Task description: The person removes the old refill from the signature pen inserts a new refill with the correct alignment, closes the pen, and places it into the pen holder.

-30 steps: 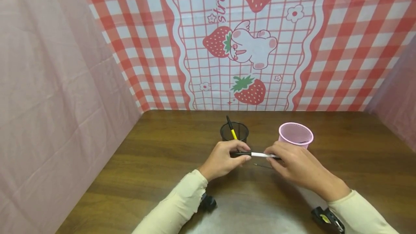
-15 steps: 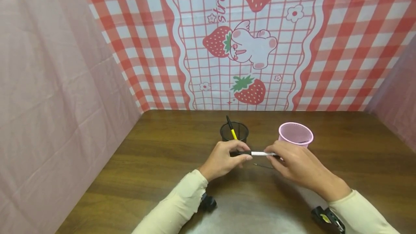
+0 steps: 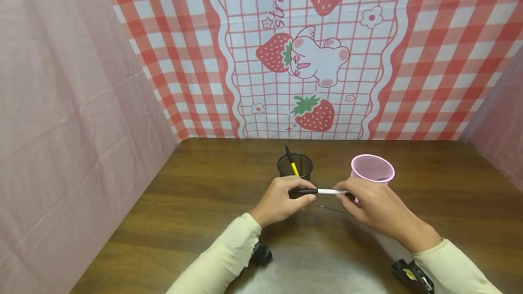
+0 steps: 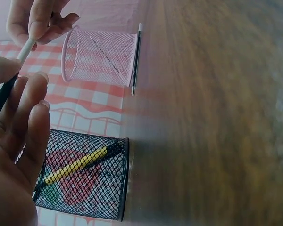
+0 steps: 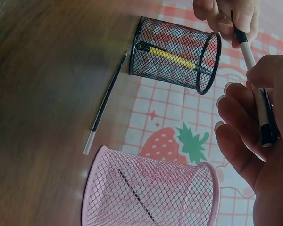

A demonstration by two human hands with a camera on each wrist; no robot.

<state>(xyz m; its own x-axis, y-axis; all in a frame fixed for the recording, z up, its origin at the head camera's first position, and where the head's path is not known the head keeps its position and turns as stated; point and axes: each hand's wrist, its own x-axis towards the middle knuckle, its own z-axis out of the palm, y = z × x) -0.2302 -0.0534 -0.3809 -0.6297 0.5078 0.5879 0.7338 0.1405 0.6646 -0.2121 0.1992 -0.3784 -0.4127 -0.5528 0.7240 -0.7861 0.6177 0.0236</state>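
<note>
A pen with a white barrel and black ends (image 3: 327, 191) is held level between both hands above the table. My left hand (image 3: 282, 199) pinches its black end between thumb and fingers. The thumb and fingers of my right hand (image 3: 373, 208) grip the white barrel toward the other end. Below the pen, a thin ink refill (image 4: 137, 61) lies on the table, partly covered by the right hand in the head view. Behind the left hand stands a black mesh cup (image 5: 174, 82) with a yellow and black pen (image 3: 293, 165) leaning in it.
A pink mesh cup (image 3: 393, 174) stands behind the right hand, with a thin dark stick (image 5: 132, 188) inside. The brown wooden table (image 3: 196, 185) ends at a red-and-white checked cloth (image 3: 196, 80). A pink curtain (image 3: 81, 103) hangs at the left.
Both hands stay almost in place with the same grip on the pen. The pen's right end has risen slightly, so the pen lies more level.
</note>
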